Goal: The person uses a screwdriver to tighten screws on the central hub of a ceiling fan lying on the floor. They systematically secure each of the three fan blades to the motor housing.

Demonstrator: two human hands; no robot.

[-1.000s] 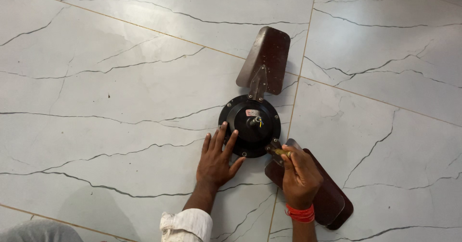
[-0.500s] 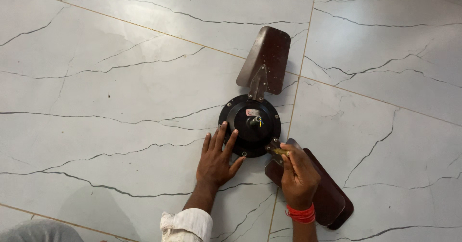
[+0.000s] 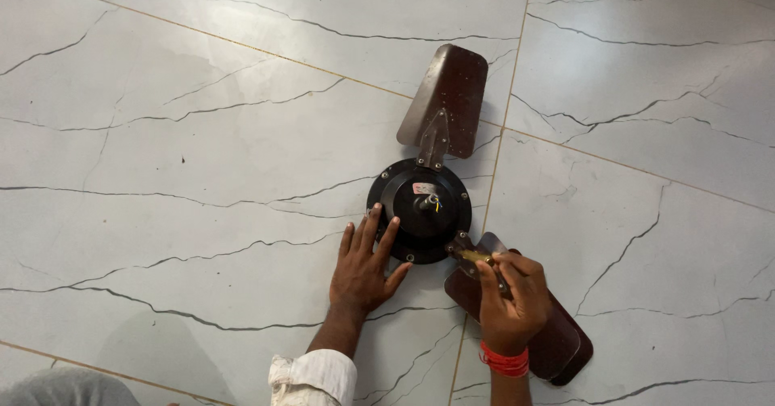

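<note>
From above I see a ceiling fan lying on a floor of pale marble-look tiles (image 3: pixel 202 156) with dark veins. The fan's round black motor housing (image 3: pixel 420 210) is my landmark; it sits a little right of the middle of the view. A short shaft with coloured wires pokes up from the housing's centre.

My left hand (image 3: pixel 365 269) lies open and flat on the floor just below and to the left of the housing, fingers spread, with the fingertips touching the housing's rim. A rolled white sleeve cuff (image 3: pixel 313 378) shows on that forearm, well below the housing.

My right hand (image 3: pixel 510 299) is below and to the right of the housing, closed around a small yellowish tool handle (image 3: pixel 476 256). The tool's tip points at the metal bracket where a blade joins the housing. I cannot tell what kind of tool it is. A red thread band (image 3: pixel 504 362) circles that wrist.

One brown blade (image 3: pixel 446 99) stretches up from the housing, fixed by a metal bracket. A second brown blade (image 3: pixel 557 341) runs down and right from the housing, partly hidden under my right hand. It looks like two blades stacked, though I cannot be sure.
</note>
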